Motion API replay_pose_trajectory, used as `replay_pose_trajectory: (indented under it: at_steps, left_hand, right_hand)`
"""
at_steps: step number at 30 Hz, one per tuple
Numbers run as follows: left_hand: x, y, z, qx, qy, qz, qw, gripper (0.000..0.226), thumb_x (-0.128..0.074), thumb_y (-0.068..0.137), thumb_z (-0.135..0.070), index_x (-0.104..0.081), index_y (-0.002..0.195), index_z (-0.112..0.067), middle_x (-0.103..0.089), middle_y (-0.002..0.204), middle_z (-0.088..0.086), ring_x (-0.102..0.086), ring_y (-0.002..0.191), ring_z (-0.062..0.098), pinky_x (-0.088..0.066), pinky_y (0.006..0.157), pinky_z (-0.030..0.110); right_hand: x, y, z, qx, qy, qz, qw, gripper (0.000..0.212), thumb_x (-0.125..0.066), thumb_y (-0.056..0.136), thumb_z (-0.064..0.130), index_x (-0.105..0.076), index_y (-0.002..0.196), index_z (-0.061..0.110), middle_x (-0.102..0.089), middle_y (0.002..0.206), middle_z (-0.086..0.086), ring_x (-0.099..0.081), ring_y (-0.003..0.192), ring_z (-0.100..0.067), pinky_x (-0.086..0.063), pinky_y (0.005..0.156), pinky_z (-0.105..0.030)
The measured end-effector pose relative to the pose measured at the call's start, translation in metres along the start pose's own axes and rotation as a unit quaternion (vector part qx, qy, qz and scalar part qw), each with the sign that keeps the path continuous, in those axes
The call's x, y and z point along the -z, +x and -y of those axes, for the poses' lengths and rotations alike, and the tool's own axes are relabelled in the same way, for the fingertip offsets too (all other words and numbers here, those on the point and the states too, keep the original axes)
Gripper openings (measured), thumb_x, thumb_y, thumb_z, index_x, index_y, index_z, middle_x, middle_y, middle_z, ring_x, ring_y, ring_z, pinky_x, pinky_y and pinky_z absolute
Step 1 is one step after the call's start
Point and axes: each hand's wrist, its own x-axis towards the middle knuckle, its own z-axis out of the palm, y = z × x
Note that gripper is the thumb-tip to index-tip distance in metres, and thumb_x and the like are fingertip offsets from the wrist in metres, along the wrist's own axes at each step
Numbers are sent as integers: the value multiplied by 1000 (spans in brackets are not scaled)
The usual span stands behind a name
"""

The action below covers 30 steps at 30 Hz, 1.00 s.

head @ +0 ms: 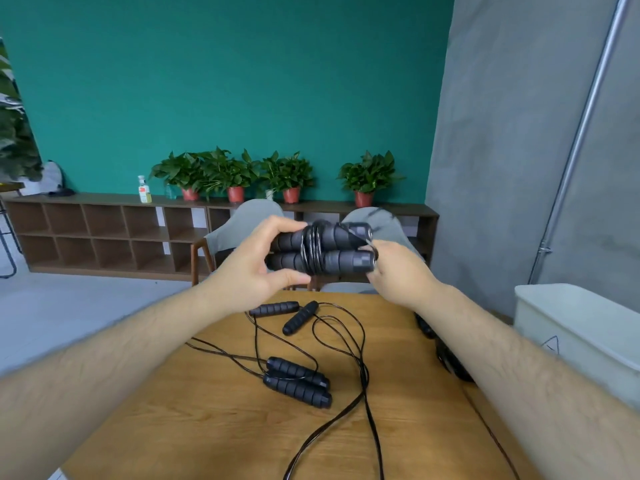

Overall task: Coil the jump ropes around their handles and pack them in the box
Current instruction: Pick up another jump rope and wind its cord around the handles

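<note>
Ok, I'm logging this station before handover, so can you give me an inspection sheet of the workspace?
Surface: wooden table, carrying rope gear.
Job's things: held handle pair with rope coiled round it; far handle pair and near handle pair uncoiled on the table; white box at the right.
Clutter: dark items half hidden behind the right forearm, unidentifiable.
Grippers: left hand grips the held pair's left end; right hand pinches the rope at the right end.
Cables: loose ropes sprawl toward the near edge.
Surroundings: green wall, shelf, potted plants, grey chairs.
</note>
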Motion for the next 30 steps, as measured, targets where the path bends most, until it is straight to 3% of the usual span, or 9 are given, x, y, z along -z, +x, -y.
replay_pose_trajectory:
  at_steps: [5, 7, 10, 14, 18, 22, 26, 28, 30]
  left_hand:
    - [-4, 16, 13, 18, 47, -74, 996, 57, -81, 84, -15, -48, 130, -22, -49, 119, -21, -46, 115, -8, -36, 100, 11]
    - [-3, 23, 29, 53, 43, -99, 993, 60, -81, 84, -24, -47, 134, -20, -54, 125, -10, -51, 123, 6, -43, 107, 30]
    - [9, 35, 51, 117, 107, -138, 978, 57, -81, 81, -31, -48, 127, -26, -59, 120, 0, -57, 116, 26, -50, 100, 51]
    - [12, 33, 65, 145, 291, -28, 945, 61, -81, 83, -20, -51, 135, -12, -56, 120, 6, -46, 117, 31, -44, 99, 47]
    - [3, 21, 60, 108, 348, 75, 928, 51, -78, 83, -20, -53, 128, -16, -57, 110, 1, -47, 110, 27, -44, 92, 45]
    - [-2, 10, 44, 88, 218, 217, 947, 52, -81, 81, -16, -54, 123, -28, -51, 106, -11, -45, 107, 10, -43, 92, 34]
    - [4, 5, 26, 120, 89, 236, 960, 57, -83, 79, -16, -52, 118, -43, -51, 119, -8, -52, 115, 6, -45, 101, 33]
    - [8, 3, 15, 131, 2, 251, 959, 58, -84, 78, -10, -53, 115, -42, -57, 122, -7, -58, 115, 10, -50, 100, 37]
    - [10, 1, 2, 129, -72, 260, 954, 57, -83, 80, -4, -54, 118, -34, -63, 118, -10, -62, 114, 11, -52, 96, 31]
  right_hand:
    - [-20, -8, 30, 18, -23, -1, 1000, 27, -30, 108, 40, -47, 103, 20, -57, 76, 5, -49, 63, -16, -34, 57, -33]
    - [-28, -8, 37, 24, -81, 5, 996, 24, -34, 109, 36, -46, 111, 15, -65, 85, -2, -56, 65, -20, -38, 56, -32]
    - [-27, -11, 41, 31, -136, 13, 990, 20, -38, 109, 32, -46, 118, 16, -68, 94, -1, -65, 73, -19, -48, 60, -31]
    - [-16, -11, 42, 83, -169, -11, 982, 34, -28, 109, 40, -54, 114, 17, -65, 95, 1, -63, 74, -23, -49, 62, -36]
    - [-2, 2, 36, 110, -204, -44, 972, 38, -36, 106, 46, -62, 107, 19, -63, 94, 1, -64, 74, -25, -52, 60, -39]
    - [15, 11, 20, 127, -176, -54, 975, 41, -46, 99, 54, -68, 103, 19, -60, 91, 1, -62, 75, -25, -45, 56, -36]
    - [17, 13, 6, 105, -129, -84, 982, 52, -36, 94, 65, -70, 101, 25, -59, 89, 5, -60, 78, -21, -43, 57, -34]
    - [18, 13, 0, 62, -82, -93, 990, 59, -30, 92, 69, -70, 101, 27, -61, 91, 6, -57, 81, -17, -43, 61, -35]
    - [14, 13, -7, 28, -36, -98, 994, 57, -32, 94, 67, -69, 95, 24, -63, 87, 6, -55, 81, -16, -45, 65, -37]
